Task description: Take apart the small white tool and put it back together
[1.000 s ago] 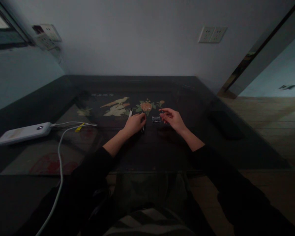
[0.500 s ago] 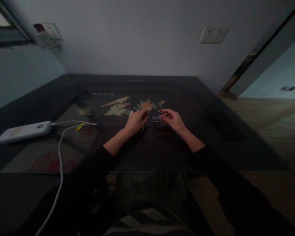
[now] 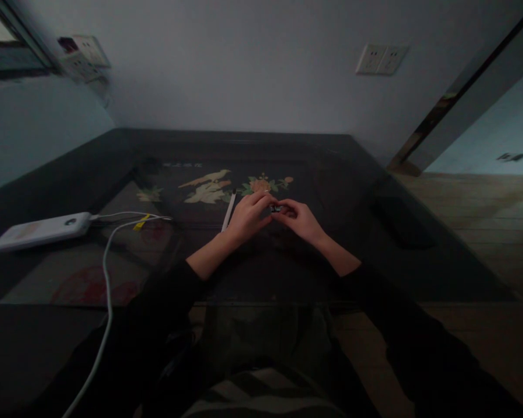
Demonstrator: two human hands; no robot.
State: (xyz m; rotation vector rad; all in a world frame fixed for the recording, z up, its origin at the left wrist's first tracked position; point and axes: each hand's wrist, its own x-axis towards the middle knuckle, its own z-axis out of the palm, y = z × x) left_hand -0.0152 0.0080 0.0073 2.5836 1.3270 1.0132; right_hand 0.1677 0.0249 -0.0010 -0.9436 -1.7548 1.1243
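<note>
In the head view my left hand (image 3: 249, 215) and my right hand (image 3: 300, 219) meet over the middle of the dark table. Between their fingertips is a small shiny dark-and-silver block (image 3: 276, 209), mostly covered by the fingers. Both hands are closed, with thumb and fingers pinching it from either side. Its exact kind cannot be made out. A slim white stick with a dark tip (image 3: 229, 210), like a pen, lies just left of my left hand.
A white power bank (image 3: 43, 231) lies at the left, with a white cable (image 3: 108, 278) running over the front edge. A dark flat object (image 3: 401, 223) rests at the right. The table (image 3: 331, 278) meets a wall with sockets (image 3: 382, 59).
My hands have come together from either side of the shiny block and now both grip it. The white stick, partly behind my left hand before, shows more fully.
</note>
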